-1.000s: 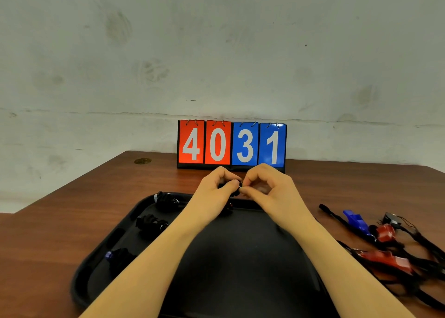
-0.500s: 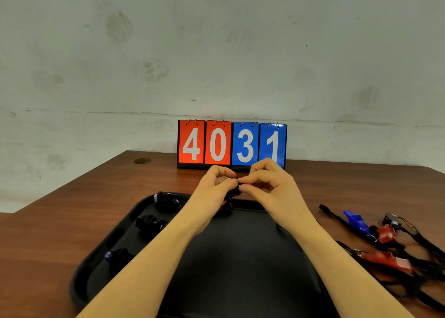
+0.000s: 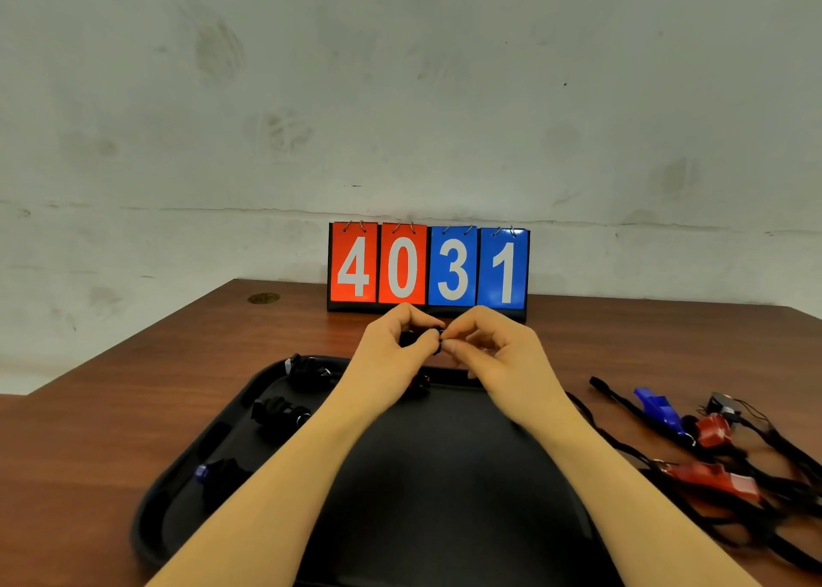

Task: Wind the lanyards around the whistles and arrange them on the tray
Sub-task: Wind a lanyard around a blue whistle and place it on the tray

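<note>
I hold a small black whistle (image 3: pixel 420 337) wrapped in its black lanyard, raised above the far edge of the tray, just in front of the scoreboard's base. My left hand (image 3: pixel 396 346) curls around it from the 9 o'clock side, thumb and fingers gripping the bundle. My right hand (image 3: pixel 498 355) meets it from 3 o'clock, thumb and forefinger pinching the end of the bundle, the other fingers curled in; what exactly sits between those fingertips is too small to tell.

Below my forearms lies the black tray (image 3: pixel 178 515). Along its left side, three wound whistles sit in a column: one black bundle (image 3: pixel 309 370) at 11 o'clock near the far corner, a second black bundle (image 3: pixel 280 413) nearer me, and a blue whistle bundle (image 3: pixel 218 475) at about 9 o'clock. A reddish piece (image 3: pixel 420 382) peeks out under my left wrist by the tray's far rim.

At 3 o'clock, off the tray on the brown table (image 3: pixel 89 453), lie the unwound ones in a tangle of black lanyards (image 3: pixel 796 493): a blue whistle (image 3: pixel 658 408), a red whistle (image 3: pixel 714 428) just beside it, and a longer red whistle (image 3: pixel 711 479) nearer me.

At 12 o'clock stands the flip scoreboard (image 3: pixel 429 270), reading 4031, against the grey wall (image 3: pixel 400 97).
</note>
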